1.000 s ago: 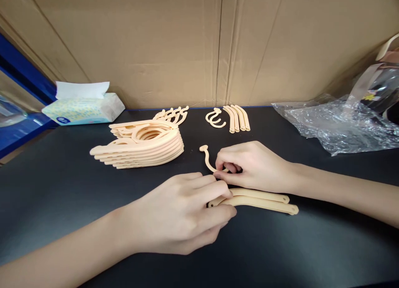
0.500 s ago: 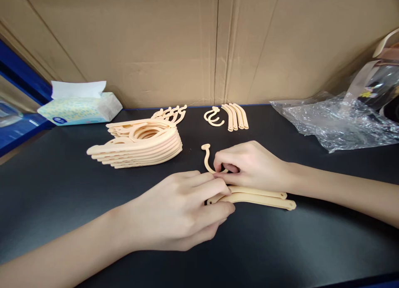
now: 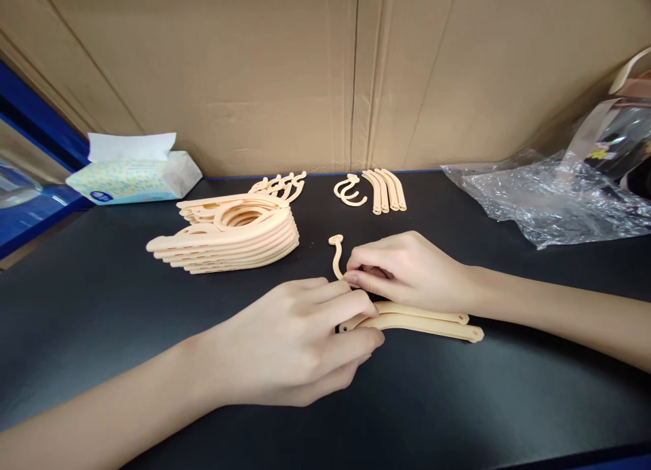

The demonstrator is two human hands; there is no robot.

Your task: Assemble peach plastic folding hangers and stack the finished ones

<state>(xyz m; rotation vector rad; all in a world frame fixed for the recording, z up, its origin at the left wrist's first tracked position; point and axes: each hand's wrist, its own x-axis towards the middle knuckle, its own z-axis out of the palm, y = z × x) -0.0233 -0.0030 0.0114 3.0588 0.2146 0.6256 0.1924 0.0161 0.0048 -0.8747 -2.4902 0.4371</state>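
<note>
My right hand pinches a cream plastic hanger hook by its curved part; the knobbed end points away from me. Close in front, my left hand has its fingers closed over the left end of two cream hanger arms, which lie side by side on the dark tabletop. The fingertips of both hands almost meet, and what lies beneath them is hidden. To the left of the hook stands a stack of folded cream hangers.
Behind the stack lie several loose hooks. Two more hooks and a row of arms lie at the back middle. A tissue pack sits back left, a clear plastic bag back right. Cardboard walls the back.
My right hand's fingers have shifted slightly left and closed tighter along the hook. My left hand and the hanger arms have barely moved.
</note>
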